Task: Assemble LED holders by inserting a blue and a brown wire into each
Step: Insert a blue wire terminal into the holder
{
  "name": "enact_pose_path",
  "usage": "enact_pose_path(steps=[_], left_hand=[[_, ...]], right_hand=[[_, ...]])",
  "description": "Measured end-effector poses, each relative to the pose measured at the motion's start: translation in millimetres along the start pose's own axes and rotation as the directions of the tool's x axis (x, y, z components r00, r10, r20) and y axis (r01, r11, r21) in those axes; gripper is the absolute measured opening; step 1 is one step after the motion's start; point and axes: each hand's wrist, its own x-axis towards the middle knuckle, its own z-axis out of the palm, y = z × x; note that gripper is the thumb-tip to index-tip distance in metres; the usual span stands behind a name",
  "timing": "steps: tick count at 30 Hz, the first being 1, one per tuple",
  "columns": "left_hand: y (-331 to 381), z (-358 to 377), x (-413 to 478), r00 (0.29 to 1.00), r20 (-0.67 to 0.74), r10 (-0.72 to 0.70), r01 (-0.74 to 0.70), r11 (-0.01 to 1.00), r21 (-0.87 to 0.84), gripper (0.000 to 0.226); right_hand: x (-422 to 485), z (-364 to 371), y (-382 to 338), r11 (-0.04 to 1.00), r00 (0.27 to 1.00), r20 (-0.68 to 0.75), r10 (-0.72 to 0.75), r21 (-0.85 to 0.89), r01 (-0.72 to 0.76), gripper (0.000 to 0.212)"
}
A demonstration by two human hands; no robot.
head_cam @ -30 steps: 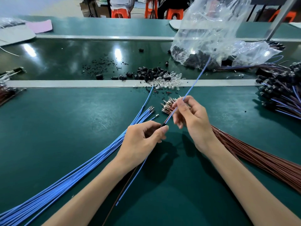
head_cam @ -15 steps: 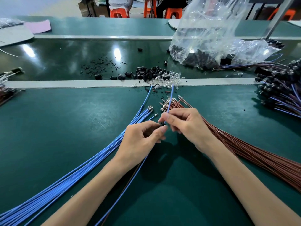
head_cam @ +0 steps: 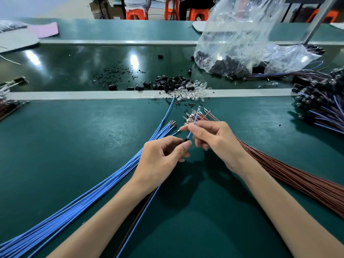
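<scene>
table: smooth dark green mat, crossed from side to side by a flat pale strip.
left hand: on the near side of the strip, below its middle; thumb and forefinger pinch a small black holder, a stubby plastic piece.
right hand: just right of the left hand, same side of the strip; fingertips closed on a thin blue wire that rises from the holder toward the strip and ends in a shiny metal tip.
blue bundle: many glossy blue strands fanning from the lower left corner up toward the strip, metal ends near the hands.
brown bundle: thin brown strands slanting in from the lower right, metal tips just short of the strip.
holder pile: black stubby cylinders heaped on the far side, against the strip's middle.
clear bulbs: small glassy domes spilling across the strip beside that pile.
bag: crumpled see-through plastic on the far side, toward the strip's right end, dark parts inside.
wired heap: tangled black-capped wires at the strip's right end.
</scene>
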Motion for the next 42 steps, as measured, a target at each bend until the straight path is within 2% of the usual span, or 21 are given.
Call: enact_pose_path(steps=[3,6,10,13,16,18,28,32,38,42], left_hand=[[-0.4,0.8,0.3,1.0,-0.007,-0.004,0.004,1.0,-0.002,0.009],[0.1,1.0,0.2,1.0,-0.012,-0.007,0.007,1.0,-0.011,0.008],[0.8,0.6,-0.9,1.0,-0.01,-0.001,0.001,1.0,0.023,0.008],[1.4,0.9,-2.1,1.0,-0.001,0.019,-0.019,0.997,0.076,0.008],[0.8,1.1,-1.7,0.999,0.02,0.039,-0.041,0.992,0.122,0.007],[0.0,1.1,-1.2,0.999,0.033,0.042,-0.047,0.989,0.142,0.008],[-0.6,-0.3,0.0,0.999,0.041,-0.002,0.0,0.999,0.047,0.006],[-0.7,-0.6,-0.2,0.999,0.044,0.005,-0.006,1.0,0.02,0.004],[-0.4,-6.0,3.8,0.999,0.018,-0.027,0.028,0.999,-0.029,0.011],[1.3,-8.5,5.8,0.992,0.099,-0.082,0.087,0.995,-0.047,0.021]], right_hand=[[3.3,-3.6,-1.5,0.994,0.986,-0.168,-0.009,0.109,0.028,0.016],[6.3,-6.9,-1.3,0.996,0.948,-0.319,0.001,0.08,0.026,0.018],[6.5,-7.3,-1.9,0.987,0.946,-0.323,0.024,0.159,0.029,0.016],[6.5,-7.2,-1.7,0.99,0.94,-0.341,0.017,0.137,0.032,0.016],[6.5,-8.1,-0.5,0.991,0.934,-0.357,-0.018,0.115,0.063,0.004],[6.7,-7.9,0.3,0.989,0.929,-0.369,-0.031,0.122,0.082,0.013],[5.1,-2.5,2.5,0.987,0.952,-0.294,-0.089,0.101,0.123,0.039],[3.8,2.2,5.3,0.988,0.966,-0.226,-0.124,0.061,0.141,0.025],[3.9,2.2,7.1,0.987,0.972,-0.194,-0.131,0.068,0.147,0.023],[1.4,8.0,9.4,0.992,0.986,-0.117,-0.121,0.011,0.124,0.02]])
